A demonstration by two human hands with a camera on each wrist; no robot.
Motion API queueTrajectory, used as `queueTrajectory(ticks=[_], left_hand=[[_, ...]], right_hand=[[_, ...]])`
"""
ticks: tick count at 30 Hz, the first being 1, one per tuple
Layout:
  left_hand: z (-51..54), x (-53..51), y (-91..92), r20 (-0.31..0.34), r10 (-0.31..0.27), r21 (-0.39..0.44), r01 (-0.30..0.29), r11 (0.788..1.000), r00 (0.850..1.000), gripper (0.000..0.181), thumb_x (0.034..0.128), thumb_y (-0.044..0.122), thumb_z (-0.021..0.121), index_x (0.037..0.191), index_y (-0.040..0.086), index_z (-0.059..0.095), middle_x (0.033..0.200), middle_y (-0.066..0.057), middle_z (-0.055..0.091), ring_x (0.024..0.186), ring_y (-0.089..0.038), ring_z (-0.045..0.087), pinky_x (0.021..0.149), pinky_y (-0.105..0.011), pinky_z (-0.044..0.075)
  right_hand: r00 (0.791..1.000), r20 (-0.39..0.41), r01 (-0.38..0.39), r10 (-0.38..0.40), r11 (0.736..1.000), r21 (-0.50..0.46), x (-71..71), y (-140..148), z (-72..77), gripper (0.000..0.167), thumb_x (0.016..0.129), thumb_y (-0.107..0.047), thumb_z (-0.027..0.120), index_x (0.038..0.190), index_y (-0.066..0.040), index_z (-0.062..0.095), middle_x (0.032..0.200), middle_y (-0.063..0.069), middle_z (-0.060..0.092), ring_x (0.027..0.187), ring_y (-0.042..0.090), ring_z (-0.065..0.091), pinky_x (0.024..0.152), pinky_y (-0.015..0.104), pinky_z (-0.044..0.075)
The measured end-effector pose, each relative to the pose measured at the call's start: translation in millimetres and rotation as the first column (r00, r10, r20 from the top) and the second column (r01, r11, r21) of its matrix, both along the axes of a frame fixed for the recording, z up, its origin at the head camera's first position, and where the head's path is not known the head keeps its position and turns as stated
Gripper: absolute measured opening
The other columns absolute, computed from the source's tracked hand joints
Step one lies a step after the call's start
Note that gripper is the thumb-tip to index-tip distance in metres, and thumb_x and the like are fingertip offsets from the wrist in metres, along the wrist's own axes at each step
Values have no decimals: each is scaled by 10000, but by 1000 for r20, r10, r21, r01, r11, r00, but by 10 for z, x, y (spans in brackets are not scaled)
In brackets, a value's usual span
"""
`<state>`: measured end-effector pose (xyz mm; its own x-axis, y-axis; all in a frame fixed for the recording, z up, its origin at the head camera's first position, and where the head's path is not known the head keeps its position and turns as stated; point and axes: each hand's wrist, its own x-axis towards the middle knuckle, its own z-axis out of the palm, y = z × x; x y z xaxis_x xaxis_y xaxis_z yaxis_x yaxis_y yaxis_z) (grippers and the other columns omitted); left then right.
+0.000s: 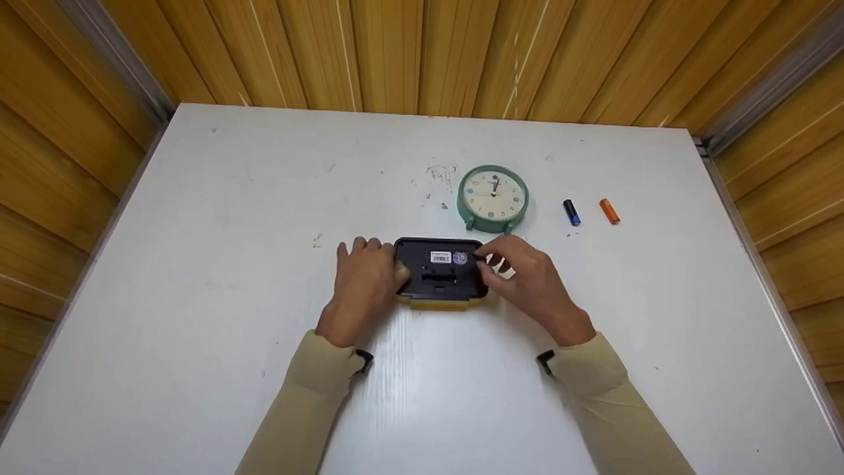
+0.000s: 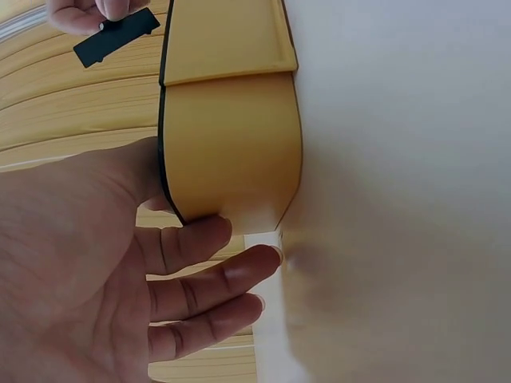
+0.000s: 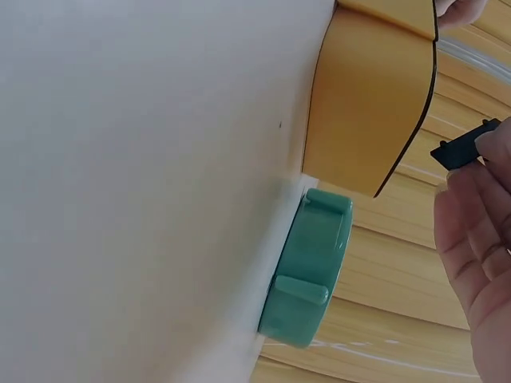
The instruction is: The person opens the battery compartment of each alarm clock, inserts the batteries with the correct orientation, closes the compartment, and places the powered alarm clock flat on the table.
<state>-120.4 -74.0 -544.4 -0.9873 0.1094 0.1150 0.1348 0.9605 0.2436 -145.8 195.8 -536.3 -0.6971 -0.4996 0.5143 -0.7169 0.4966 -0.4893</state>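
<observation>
What looks like a yellow clock (image 1: 419, 247) lies face down on the table, its black back up and its face hidden. An uncovered battery compartment (image 1: 438, 280) shows in the back, below two stickers. My left hand (image 1: 369, 277) grips the clock's left end, thumb on the back and index finger against the yellow side (image 2: 227, 152); the other fingers spread beside it. Between thumb and fingertips, my right hand (image 1: 527, 277) pinches a small black battery cover (image 3: 465, 146) with little tabs, held above the right end of the back and apart from the compartment.
A round green alarm clock (image 1: 466, 214) lies face up just beyond the yellow one. Farther right are a black-and-blue battery (image 1: 571, 213) and an orange battery (image 1: 610, 211). Wood-look panels (image 1: 422, 59) border the white table (image 1: 198, 297) at the back and sides.
</observation>
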Motion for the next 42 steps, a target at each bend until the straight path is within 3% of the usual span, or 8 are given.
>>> queueTrajectory(ticks=[6, 14, 20, 31, 36, 42], left_hand=[[-21, 10, -7, -17, -8, -4, 8, 1000, 1000, 296, 1006, 248, 627, 1009, -17, 759, 980, -163, 712, 1024, -388, 627, 1012, -621, 450], [-8, 11, -2, -25, -13, -8, 13, 1000, 1000, 294, 997, 251, 643, 993, -19, 761, 959, -165, 715, 984, -387, 630, 982, -618, 466], [9, 12, -2, -10, -10, 11, 10, 1000, 1000, 300, 998, 258, 649, 1005, -18, 766, 973, -163, 720, 984, -384, 620, 982, -610, 463], [16, 6, -2, -6, -8, 13, 8, 1000, 1000, 302, 999, 249, 640, 1019, -24, 768, 983, -169, 721, 998, -386, 621, 1001, -620, 456], [12, 4, -5, -29, -16, 3, 16, 1000, 999, 293, 998, 247, 646, 1003, -18, 770, 951, -159, 718, 967, -372, 624, 959, -596, 471], [9, 2, -4, 6, -13, 15, 12, 1000, 1000, 314, 1012, 269, 636, 1044, -14, 769, 991, -162, 720, 1005, -377, 617, 986, -600, 454]], right_hand=[[999, 53, 11, -8, 999, -51, -37, 123, -1, 258, 885, 101, 790, 1100, -15, 706, 1033, 72, 727, 828, 171, 711, 671, 329, 609], [990, 143, 17, 1, 992, -123, -62, 262, 30, 286, 891, 125, 769, 1143, 3, 714, 1116, 87, 768, 906, 200, 762, 789, 245, 593], [983, 182, 15, 6, 993, -114, -91, 328, 10, 278, 899, 118, 770, 1146, 1, 717, 1116, 50, 779, 955, 195, 768, 838, 217, 574], [941, 339, 34, -6, 997, -75, -136, 471, -31, 337, 881, 114, 798, 1179, -37, 750, 1171, 44, 767, 1046, 221, 753, 916, 259, 564], [949, 312, 51, -38, 998, -34, -138, 557, -26, 304, 881, 105, 805, 1133, -65, 791, 1172, 37, 760, 1110, 232, 724, 928, 313, 573], [970, 226, 78, -93, 994, 74, -146, 612, -31, 271, 866, 67, 840, 1081, -97, 821, 1175, 24, 768, 1132, 230, 711, 964, 294, 545]])
